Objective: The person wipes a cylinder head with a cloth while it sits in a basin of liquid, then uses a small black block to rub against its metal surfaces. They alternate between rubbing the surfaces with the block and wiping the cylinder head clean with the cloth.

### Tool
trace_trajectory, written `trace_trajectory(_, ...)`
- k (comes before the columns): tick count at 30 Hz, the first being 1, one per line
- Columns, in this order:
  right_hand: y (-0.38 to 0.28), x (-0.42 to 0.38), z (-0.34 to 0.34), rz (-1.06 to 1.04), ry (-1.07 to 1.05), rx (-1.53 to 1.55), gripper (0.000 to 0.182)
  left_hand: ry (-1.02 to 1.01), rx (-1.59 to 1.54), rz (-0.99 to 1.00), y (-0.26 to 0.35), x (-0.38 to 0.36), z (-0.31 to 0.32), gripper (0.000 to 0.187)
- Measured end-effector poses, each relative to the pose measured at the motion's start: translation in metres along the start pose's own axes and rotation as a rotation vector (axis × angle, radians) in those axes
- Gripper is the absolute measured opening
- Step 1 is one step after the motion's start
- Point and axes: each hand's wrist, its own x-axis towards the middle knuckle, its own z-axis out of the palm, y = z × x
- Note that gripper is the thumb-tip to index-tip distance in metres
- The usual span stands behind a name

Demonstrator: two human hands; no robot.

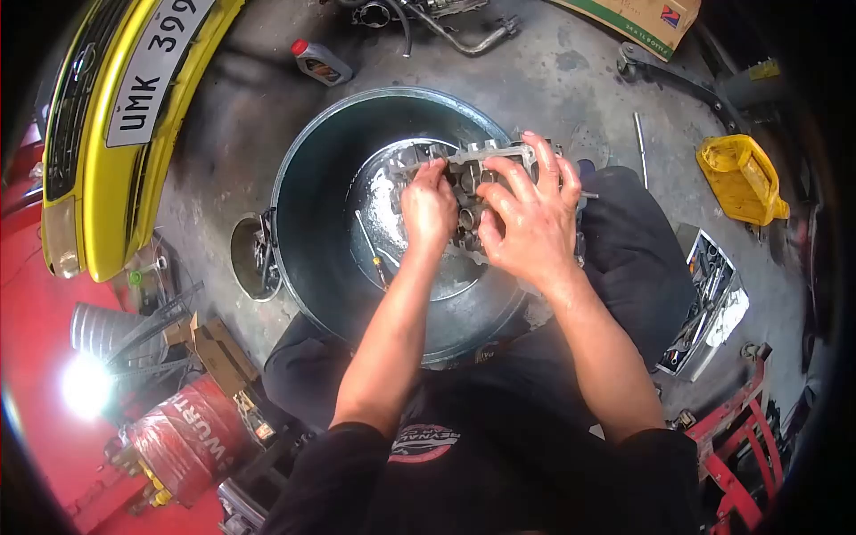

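Observation:
A grey metal engine cylinder head (468, 201) is held over the right part of a large dark round tub (299, 169). My left hand (428, 209) closes on its left part, fingertips near the upper edge. On its right part lies my right hand (535, 218), fingers bent over the top edge and thumb against the face. Both hands cover much of the part, so its underside is hidden. Inside the tub, a screwdriver (379, 270) with a yellowish handle leans near the shiny wet bottom.
A small bucket (245, 259) with metal parts stands left of the tub. An oil bottle (323, 64) lies behind it. To the right are a metal bar (641, 150), a yellow cut container (740, 178) and a tool tray (704, 294). A yellow car bumper (107, 205) stands at left.

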Motion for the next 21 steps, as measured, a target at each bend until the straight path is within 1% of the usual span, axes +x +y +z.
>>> trace_trajectory(2,-0.007,-0.005,-0.001,0.023,-0.004,0.030,0.024,-0.056,0.031,-0.066,-0.003,0.001,-0.001,0.026)
trace_trajectory(3,0.009,0.012,0.008,-0.051,0.070,-0.018,0.024,0.016,0.008,-0.055,0.004,0.054,0.011,0.026)
trace_trajectory(4,0.002,0.001,0.005,-0.030,0.039,-0.008,0.024,-0.018,0.012,-0.060,0.005,0.029,0.002,0.026)
trace_trajectory(5,0.006,0.005,0.003,-0.031,0.056,-0.025,0.023,-0.013,-0.007,-0.025,0.010,0.024,0.000,0.026)
trace_trajectory(7,0.002,0.004,0.008,-0.050,0.058,0.015,0.024,0.105,-0.007,0.105,0.002,-0.002,-0.001,0.026)
trace_trajectory(8,0.001,0.004,0.011,-0.032,0.058,0.024,0.024,0.050,0.243,0.140,-0.019,0.001,0.005,0.025)
trace_trajectory(9,0.001,0.003,0.013,-0.033,0.076,0.045,0.023,-0.013,0.139,0.115,-0.023,0.011,0.002,0.026)
trace_trajectory(10,0.006,0.003,0.020,-0.055,0.136,0.062,0.022,-0.072,0.036,0.084,-0.026,0.022,0.000,0.028)
trace_trajectory(11,0.008,0.003,0.018,-0.068,0.118,0.059,0.021,-0.156,-0.262,-0.149,-0.014,0.028,-0.004,0.033)
trace_trajectory(12,0.008,0.004,0.016,-0.050,0.106,0.063,0.021,-0.281,-0.712,-0.309,-0.036,0.034,0.004,0.036)
trace_trajectory(13,0.004,0.005,0.015,-0.031,0.157,0.074,0.022,-0.349,-1.127,-0.536,-0.057,0.040,0.012,0.039)
trace_trajectory(14,-0.005,0.004,0.022,0.019,0.243,0.064,0.024,-0.317,-1.076,-0.489,-0.052,0.040,0.005,0.039)
trace_trajectory(15,-0.019,0.010,0.043,0.129,0.269,0.022,0.022,-0.260,-0.666,-0.259,-0.030,0.032,-0.009,0.039)
trace_trajectory(16,-0.029,0.013,0.040,0.261,0.111,-0.133,0.030,-0.162,-0.031,0.028,0.007,0.018,-0.029,0.040)
trace_trajectory(17,-0.040,0.012,0.035,0.289,0.091,-0.125,0.032,-0.082,0.369,0.183,0.048,0.006,-0.045,0.042)
trace_trajectory(19,-0.061,0.015,0.022,0.334,0.061,-0.098,0.038,0.044,0.865,0.434,0.116,-0.025,-0.054,0.047)
trace_trajectory(20,-0.070,0.017,0.009,0.346,0.052,-0.087,0.041,0.072,0.975,0.512,0.134,-0.036,-0.055,0.050)
trace_trajectory(21,-0.063,0.012,0.005,0.354,0.018,-0.086,0.044,0.080,1.074,0.575,0.149,-0.047,-0.052,0.053)
